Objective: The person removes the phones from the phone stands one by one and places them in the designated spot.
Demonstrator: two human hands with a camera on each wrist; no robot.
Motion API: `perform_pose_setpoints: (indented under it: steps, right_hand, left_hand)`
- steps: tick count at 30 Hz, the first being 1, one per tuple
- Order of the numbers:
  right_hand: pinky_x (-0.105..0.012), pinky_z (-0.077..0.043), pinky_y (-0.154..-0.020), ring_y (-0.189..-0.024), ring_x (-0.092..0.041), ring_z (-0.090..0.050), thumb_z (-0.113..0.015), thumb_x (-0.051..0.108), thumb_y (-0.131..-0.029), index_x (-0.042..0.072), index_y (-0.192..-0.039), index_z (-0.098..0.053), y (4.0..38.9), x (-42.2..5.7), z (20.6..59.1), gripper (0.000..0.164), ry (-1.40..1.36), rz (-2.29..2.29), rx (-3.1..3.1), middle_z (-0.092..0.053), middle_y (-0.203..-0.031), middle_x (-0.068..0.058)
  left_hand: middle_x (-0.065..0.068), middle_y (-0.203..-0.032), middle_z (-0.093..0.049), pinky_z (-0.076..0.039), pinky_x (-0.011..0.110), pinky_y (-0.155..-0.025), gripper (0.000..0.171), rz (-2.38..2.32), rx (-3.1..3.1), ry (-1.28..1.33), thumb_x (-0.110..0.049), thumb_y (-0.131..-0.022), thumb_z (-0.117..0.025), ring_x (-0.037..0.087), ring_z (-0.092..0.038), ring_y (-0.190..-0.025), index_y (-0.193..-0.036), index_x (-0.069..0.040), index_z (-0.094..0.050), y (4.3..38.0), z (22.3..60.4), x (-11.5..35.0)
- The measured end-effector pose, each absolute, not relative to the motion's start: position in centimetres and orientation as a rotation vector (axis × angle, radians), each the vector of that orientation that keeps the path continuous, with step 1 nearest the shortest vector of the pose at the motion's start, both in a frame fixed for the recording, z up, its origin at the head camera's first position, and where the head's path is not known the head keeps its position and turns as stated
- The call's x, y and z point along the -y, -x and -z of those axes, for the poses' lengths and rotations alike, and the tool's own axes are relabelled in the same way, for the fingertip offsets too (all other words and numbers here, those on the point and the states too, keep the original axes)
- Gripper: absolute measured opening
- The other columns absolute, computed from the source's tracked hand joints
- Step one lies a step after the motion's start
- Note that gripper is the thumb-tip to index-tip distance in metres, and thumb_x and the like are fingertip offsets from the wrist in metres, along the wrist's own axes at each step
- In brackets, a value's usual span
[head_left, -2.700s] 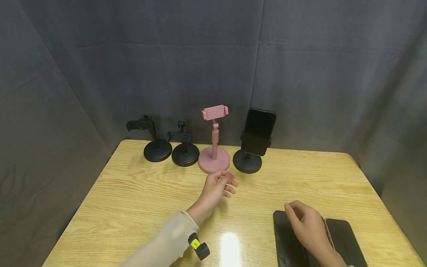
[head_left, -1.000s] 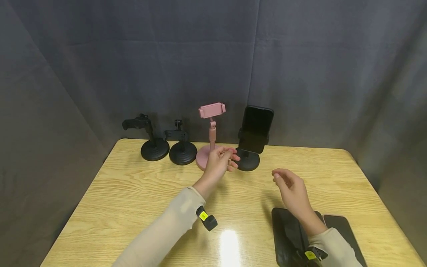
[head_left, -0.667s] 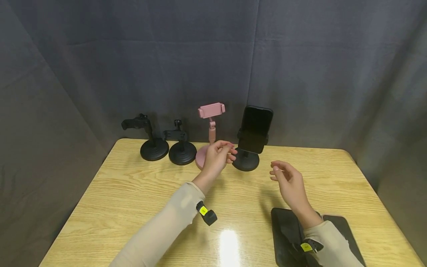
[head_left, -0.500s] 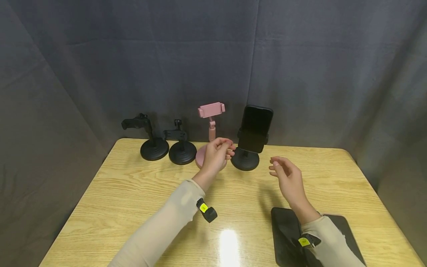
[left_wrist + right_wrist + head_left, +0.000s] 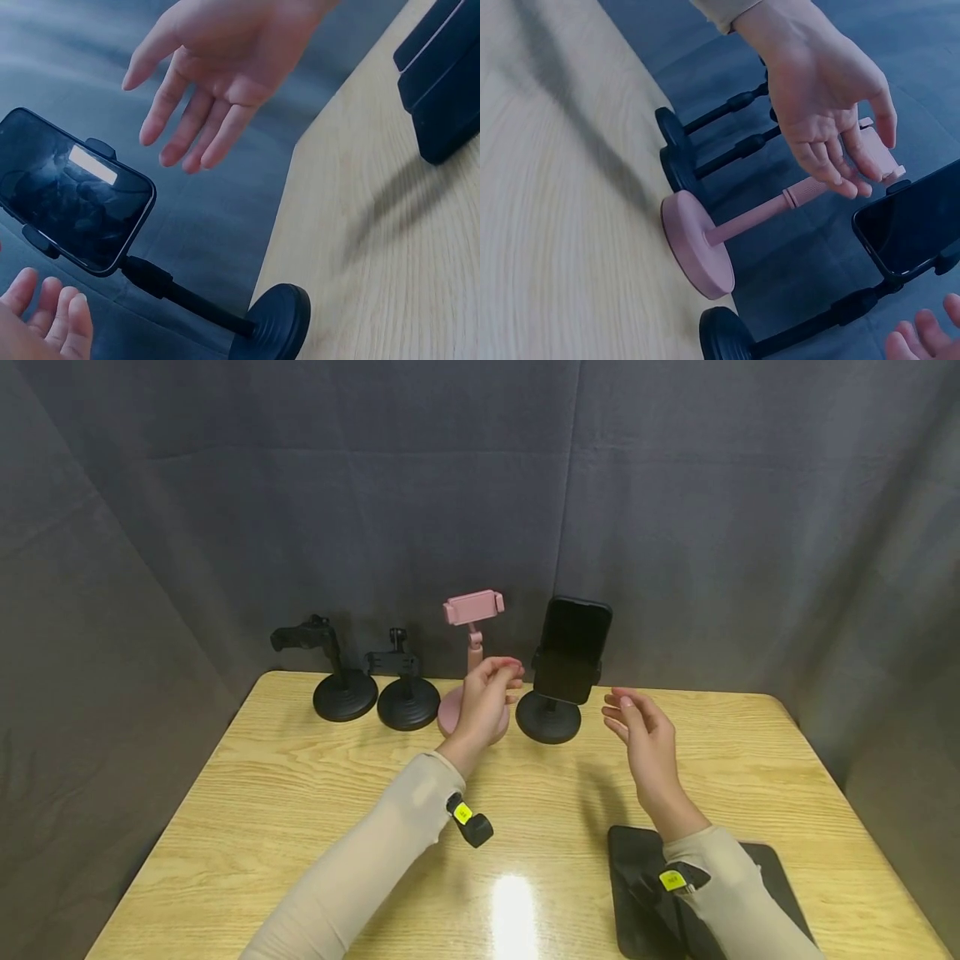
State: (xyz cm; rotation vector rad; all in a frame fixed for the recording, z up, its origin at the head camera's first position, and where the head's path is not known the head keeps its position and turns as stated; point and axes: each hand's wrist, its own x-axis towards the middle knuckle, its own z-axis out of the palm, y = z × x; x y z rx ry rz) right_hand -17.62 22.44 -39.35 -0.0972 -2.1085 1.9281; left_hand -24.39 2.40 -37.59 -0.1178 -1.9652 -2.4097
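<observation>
A smartphone (image 5: 573,647) with a dark screen stands upright, leaning back slightly, clamped in a black phone stand (image 5: 549,720). On its left my left hand (image 5: 486,697) is raised with relaxed, slightly bent fingers and overlaps the pink phone stand (image 5: 472,608). To the phone's right, my right hand (image 5: 648,739) is lifted above the table, fingers loosely spread. Both hands are bare of any object. The left wrist view has the phone (image 5: 75,191) in its clamp between the right hand (image 5: 225,82) and the left fingers (image 5: 56,311), with gaps on both sides.
Two more black phone stands (image 5: 343,695) (image 5: 408,703) stand in the row at the back left. Dark flat phones (image 5: 637,893) lie at the front right, partly under my right forearm. Behind the wooden table (image 5: 300,810) hangs a grey curtain (image 5: 337,527).
My right hand has risen from over the dark phones at the front right and moved forward to beside the clamped phone. My left hand has moved forward and up. The stands have stayed put.
</observation>
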Motion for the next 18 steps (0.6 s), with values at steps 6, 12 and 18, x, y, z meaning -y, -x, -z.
perform_pose_setpoints:
  steps: [6,12,18]
  right_hand:
    - [-0.017,-0.05,-0.104,-0.112,-0.005,-0.062,-0.036,0.033,-0.111,0.006,-0.132,-0.052,18.2,-22.3,38.8,0.037,0.133,-2.159,1.989,-0.06,-0.121,0.005]
    - [-0.021,-0.049,-0.105,-0.112,-0.007,-0.064,-0.035,0.035,-0.111,0.018,-0.122,-0.057,18.6,-22.1,38.3,0.03,0.082,-2.363,1.836,-0.067,-0.113,0.012]
    - [-0.027,-0.04,-0.117,-0.118,-0.007,-0.058,-0.03,0.037,-0.112,0.007,-0.146,-0.041,19.1,-21.8,37.9,0.047,0.104,-2.399,1.866,-0.059,-0.122,0.01]
  left_hand:
    - [0.023,-0.126,-0.067,-0.05,0.017,-0.074,0.024,2.488,1.942,0.086,-0.011,-0.102,-0.052,0.014,-0.064,-0.095,-0.119,0.003,-0.063,25.0,37.5,-2.6]
    - [0.021,-0.136,-0.062,-0.049,0.022,-0.086,0.028,2.619,1.914,0.065,-0.016,-0.104,-0.05,0.028,-0.063,-0.117,-0.126,-0.002,-0.061,25.4,37.3,-2.7]
    - [0.014,-0.136,-0.064,-0.047,0.035,-0.104,0.034,2.707,1.887,0.069,-0.015,-0.103,-0.05,0.024,-0.061,-0.123,-0.132,-0.002,-0.06,25.5,37.0,-2.8]
